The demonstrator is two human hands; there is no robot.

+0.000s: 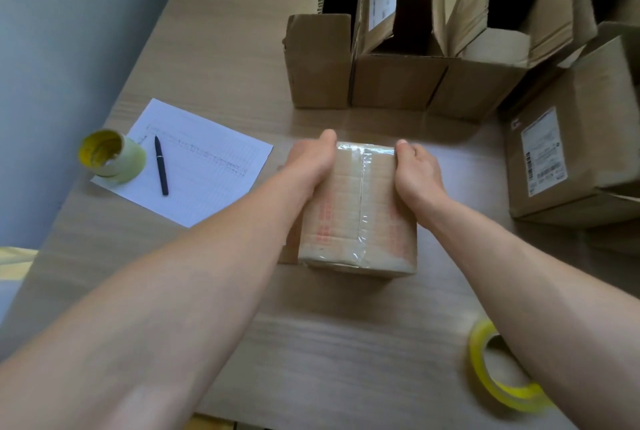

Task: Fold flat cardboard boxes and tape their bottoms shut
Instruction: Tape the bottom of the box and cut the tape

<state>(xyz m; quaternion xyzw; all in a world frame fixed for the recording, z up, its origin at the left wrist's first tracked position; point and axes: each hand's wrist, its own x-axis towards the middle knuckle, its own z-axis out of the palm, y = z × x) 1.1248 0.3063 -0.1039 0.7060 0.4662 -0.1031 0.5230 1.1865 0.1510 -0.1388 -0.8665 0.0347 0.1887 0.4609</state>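
A: From the head camera, the taped cardboard box (358,208) sits mid-table, left hand (310,161) and right hand (417,173) clasping its far corners.

B: Risk?

A: I'd judge the clear tape seam (362,201) could lift if it's squeezed unevenly.

B: Room?

A: Open boxes (398,59) crowd the far side, a labelled box (568,152) the right; tape roll (498,370) near the front edge; paper (204,166) and pen (161,166) left.

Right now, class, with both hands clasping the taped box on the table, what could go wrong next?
1. The clear tape looks wrinkled along the seam of the box, so it may lift.
2. The right forearm lies beside the yellow tape roll near the table's front edge and might knock it off.
3. Sliding the box leftward could crumple the paper sheet or roll the pen.
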